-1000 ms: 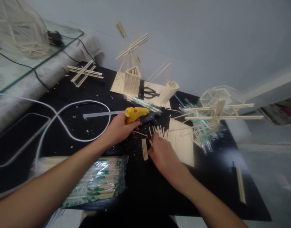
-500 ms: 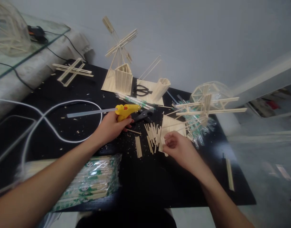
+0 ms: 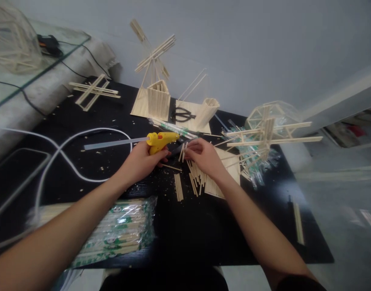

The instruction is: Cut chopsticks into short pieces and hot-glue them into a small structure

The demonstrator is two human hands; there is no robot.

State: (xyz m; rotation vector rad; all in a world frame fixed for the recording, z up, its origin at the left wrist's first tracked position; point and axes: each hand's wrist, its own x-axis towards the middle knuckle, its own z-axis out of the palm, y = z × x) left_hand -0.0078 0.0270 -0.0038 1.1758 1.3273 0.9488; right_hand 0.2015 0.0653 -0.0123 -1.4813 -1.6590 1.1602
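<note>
Black table (image 3: pixel 203 230): left fingers (image 3: pixel 163 154) wrapped round glue gun (image 3: pixel 161 140), right fingers (image 3: pixel 195 147) pinching short sticks (image 3: pixel 183 153).

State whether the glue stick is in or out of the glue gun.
Partly in: the glue stick runs into the rear of the yellow glue gun in the left hand, a long length jutting out.

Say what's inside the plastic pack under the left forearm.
Pale sticks show inside the pack. Its green print and the left forearm hide whatever lies behind them.
</note>
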